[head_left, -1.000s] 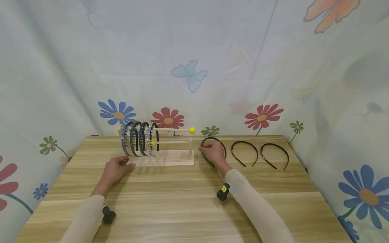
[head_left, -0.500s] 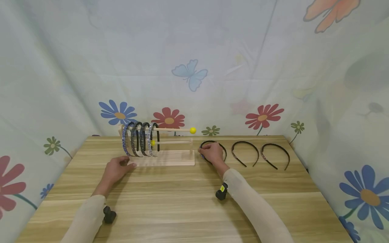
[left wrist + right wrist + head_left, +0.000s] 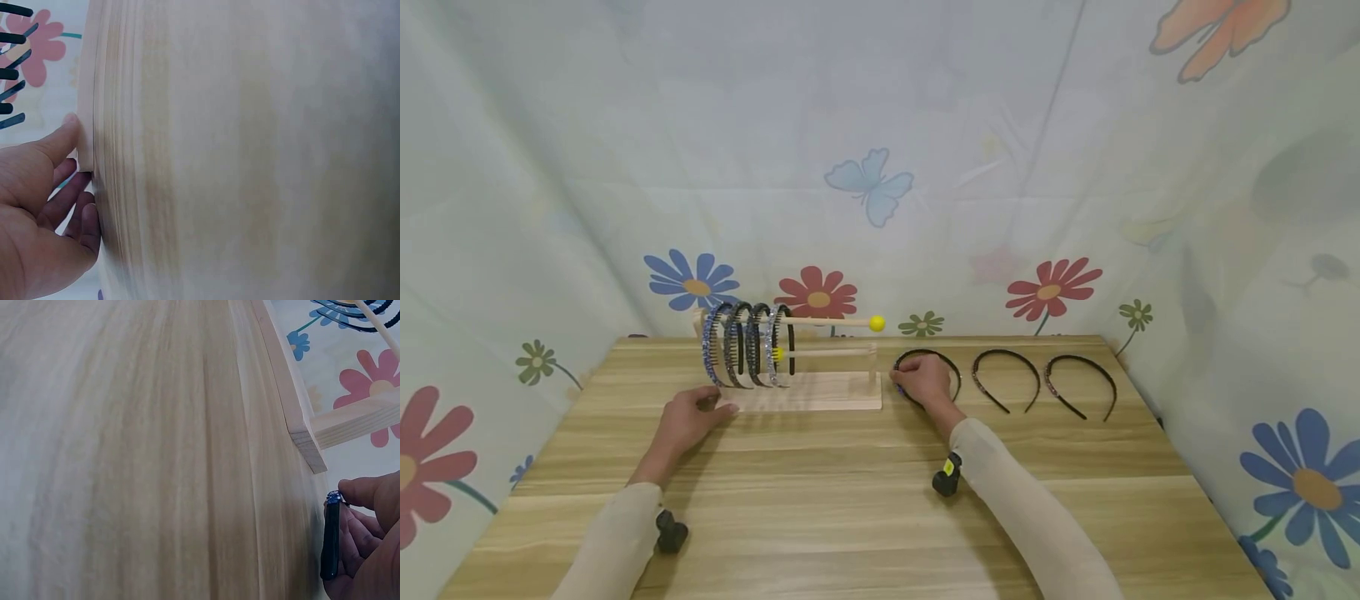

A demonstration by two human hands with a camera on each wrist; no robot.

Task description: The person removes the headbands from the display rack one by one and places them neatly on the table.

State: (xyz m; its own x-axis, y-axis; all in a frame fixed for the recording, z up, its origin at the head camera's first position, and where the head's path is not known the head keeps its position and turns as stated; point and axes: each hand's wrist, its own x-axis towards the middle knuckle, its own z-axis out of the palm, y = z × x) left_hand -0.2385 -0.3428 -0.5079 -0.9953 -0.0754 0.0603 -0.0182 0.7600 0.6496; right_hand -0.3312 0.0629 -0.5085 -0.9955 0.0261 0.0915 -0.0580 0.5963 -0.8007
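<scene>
My right hand (image 3: 923, 382) pinches the left side of a black headband (image 3: 955, 367) with blue sparkling stones. The right wrist view shows its dark end (image 3: 330, 540) beside my curled fingers; part of the band is hidden behind the hand. To the left stands a wooden headband stand (image 3: 827, 398) with two rods tipped by yellow balls. Several toothed headbands (image 3: 730, 346), blue, dark and silver, hang on its rods at the left. My left hand (image 3: 687, 423) grips the front left corner of the stand's base (image 3: 86, 94), thumb along its front edge.
Two more black headbands, one in the middle (image 3: 1036, 379) and one farther right (image 3: 1112, 387), lie on the wood-grain table (image 3: 820, 508). A flower-printed curtain (image 3: 970, 208) hangs behind and at both sides.
Little differs. My right hand and the headband in it have shifted very slightly while staying beside the stand. The left hand keeps its place at the base.
</scene>
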